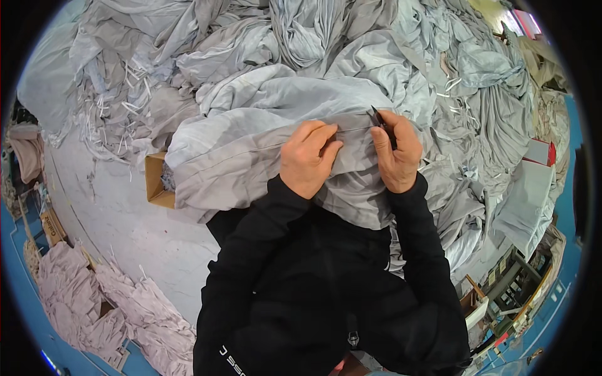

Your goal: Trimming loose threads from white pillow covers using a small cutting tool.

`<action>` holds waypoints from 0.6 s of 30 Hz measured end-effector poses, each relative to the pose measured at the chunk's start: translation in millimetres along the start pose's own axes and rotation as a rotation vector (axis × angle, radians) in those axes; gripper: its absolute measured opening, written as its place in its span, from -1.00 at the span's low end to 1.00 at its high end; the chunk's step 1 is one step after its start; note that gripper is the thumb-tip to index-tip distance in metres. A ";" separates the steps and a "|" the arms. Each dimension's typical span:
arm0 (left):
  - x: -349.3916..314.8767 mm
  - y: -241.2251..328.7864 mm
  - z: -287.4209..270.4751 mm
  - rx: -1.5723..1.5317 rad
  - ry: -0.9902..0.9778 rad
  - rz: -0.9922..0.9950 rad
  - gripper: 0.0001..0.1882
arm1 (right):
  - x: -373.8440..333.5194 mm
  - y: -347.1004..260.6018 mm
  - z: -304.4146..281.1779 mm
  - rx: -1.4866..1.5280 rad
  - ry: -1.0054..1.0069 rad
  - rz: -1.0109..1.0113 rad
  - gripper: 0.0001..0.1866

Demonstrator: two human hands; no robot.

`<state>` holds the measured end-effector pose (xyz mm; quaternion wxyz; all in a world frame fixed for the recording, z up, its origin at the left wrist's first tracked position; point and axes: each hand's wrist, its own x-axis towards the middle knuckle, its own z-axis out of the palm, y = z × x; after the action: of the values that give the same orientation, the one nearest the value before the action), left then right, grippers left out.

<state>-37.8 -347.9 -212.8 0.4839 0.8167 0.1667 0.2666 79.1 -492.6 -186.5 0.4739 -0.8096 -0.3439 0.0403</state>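
A large piece of grey cloth [238,166] with a stitched seam lies bunched across the table in front of me and hangs over its near edge. My left hand [308,158] is closed on this cloth, pinching it near the seam between thumb and fingers. Just to the right, my right hand [401,153] is wrapped round small black thread snips [377,115]. Their pointed tip sticks up past the fingers, close over the cloth. Most of the snips is hidden in the palm, so I cannot tell whether the blades touch the cloth.
Heaped grey cloths [244,47] with loose white ties cover the far side of the table [135,244]. An open cardboard box [161,195] holding grey scraps stands left of my cloth. Pinkish cloth [72,294] lies in a pile at lower left. A red-edged box [538,152] sits at right.
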 end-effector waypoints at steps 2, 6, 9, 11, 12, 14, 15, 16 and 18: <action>0.4 -7.3 11.5 0.010 0.022 0.017 -0.73 | -0.7 3.6 0.6 -0.064 0.040 -0.046 -0.75; 1.5 -9.8 20.6 0.014 0.073 0.005 -0.77 | -1.6 8.2 1.9 -0.083 0.068 -0.085 -0.75; 3.2 -12.9 25.2 0.039 0.095 0.039 -0.80 | -2.7 9.5 3.5 -0.066 0.078 -0.057 -0.74; 3.8 -12.8 28.7 0.075 0.107 0.103 -0.82 | -0.3 11.2 5.3 -0.081 0.111 -0.096 -0.74; 4.0 -11.1 31.5 0.126 0.134 0.140 -0.83 | 0.7 11.8 5.8 -0.096 0.144 -0.137 -0.74; 4.2 -11.2 33.4 0.177 0.162 0.176 -0.85 | 0.8 11.6 6.9 -0.088 0.143 -0.131 -0.74; 4.0 -13.1 33.7 0.176 0.178 0.180 -0.85 | 0.7 11.4 7.4 -0.078 0.142 -0.126 -0.74; 3.4 -14.3 33.7 0.176 0.195 0.184 -0.85 | 0.6 10.8 7.4 -0.077 0.141 -0.127 -0.74; 1.8 -14.8 33.9 0.138 0.210 0.146 -0.85 | 1.1 10.4 7.2 -0.096 0.143 -0.137 -0.74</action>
<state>-16.3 -363.7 -238.5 0.3859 0.8257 0.1745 0.3727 82.5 -489.8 -198.4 0.4597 -0.8067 -0.3653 -0.0664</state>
